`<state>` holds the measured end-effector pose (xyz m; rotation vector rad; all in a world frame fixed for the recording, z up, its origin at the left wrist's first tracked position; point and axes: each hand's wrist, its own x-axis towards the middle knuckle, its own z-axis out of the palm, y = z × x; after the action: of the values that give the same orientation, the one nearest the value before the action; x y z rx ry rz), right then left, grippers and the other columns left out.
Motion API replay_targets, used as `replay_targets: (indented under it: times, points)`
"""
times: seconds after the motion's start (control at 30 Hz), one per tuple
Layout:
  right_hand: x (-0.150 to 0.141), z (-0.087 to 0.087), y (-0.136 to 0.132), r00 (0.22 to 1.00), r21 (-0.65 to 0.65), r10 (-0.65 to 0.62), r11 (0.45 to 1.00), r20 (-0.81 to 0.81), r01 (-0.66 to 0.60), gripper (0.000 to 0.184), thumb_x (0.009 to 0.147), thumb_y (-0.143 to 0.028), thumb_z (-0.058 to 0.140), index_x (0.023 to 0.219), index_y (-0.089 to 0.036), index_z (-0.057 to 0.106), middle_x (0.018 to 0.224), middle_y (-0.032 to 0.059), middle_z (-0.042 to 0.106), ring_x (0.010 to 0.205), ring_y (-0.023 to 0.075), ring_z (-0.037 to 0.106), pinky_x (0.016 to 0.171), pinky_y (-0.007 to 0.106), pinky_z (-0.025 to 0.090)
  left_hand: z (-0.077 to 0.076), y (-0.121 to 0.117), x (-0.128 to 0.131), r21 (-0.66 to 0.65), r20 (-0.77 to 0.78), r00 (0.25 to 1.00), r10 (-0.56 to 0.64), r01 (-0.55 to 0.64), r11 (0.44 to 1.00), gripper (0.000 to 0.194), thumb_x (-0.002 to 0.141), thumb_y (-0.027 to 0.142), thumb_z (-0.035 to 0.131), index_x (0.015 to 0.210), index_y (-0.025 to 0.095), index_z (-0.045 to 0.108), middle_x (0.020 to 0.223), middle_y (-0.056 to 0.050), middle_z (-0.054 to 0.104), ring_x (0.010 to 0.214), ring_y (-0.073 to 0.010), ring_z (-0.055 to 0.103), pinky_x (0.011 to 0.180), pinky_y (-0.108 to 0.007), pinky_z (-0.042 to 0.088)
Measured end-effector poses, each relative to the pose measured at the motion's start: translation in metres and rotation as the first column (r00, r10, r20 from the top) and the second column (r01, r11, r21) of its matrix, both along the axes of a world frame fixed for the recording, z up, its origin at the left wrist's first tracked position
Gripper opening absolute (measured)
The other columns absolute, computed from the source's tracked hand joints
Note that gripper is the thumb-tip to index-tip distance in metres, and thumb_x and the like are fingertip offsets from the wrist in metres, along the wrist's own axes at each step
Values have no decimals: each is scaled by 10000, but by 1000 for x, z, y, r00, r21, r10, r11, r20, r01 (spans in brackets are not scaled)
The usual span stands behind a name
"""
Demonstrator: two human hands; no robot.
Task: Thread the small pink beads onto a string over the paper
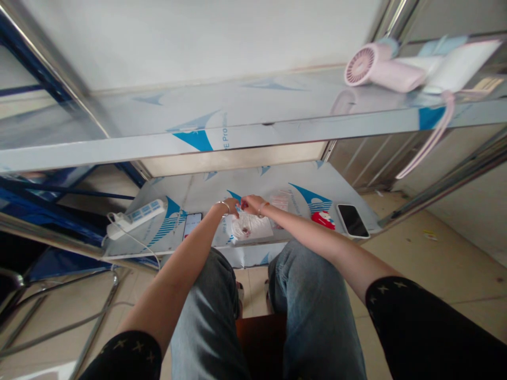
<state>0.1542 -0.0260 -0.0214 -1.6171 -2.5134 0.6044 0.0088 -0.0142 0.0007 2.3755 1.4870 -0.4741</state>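
clear bag (249, 226) in both hands, "e pro" shelf film (225, 138)

Two phones (352, 220) (191, 224), one power strip (137, 215), one pink fan (382, 66), one clear plastic bag (250, 227), one red case (323, 219), two bracelets (226, 207) (261, 208)

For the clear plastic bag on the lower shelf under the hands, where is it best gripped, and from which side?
Probably by its top edge, from above on the far side. The plastic bag lies flat on the lower shelf, and the left hand and right hand already meet at that edge, which looks lifted. The near edge lies flush with the shelf.
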Motion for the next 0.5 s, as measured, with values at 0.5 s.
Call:
replay_targets:
  times: [0.5]
  points:
    - [-4, 2, -7, 998, 5, 27, 1000, -48, -26, 288, 906, -269, 564, 1132, -133, 679, 1138, 119, 684, 934, 168, 632, 773, 194, 434, 3, 0, -1, 13, 19, 1000, -3, 2, 1000, 548, 667, 266, 785, 1196, 204, 653, 1260, -59, 668, 1119, -237, 623, 964, -258, 471]
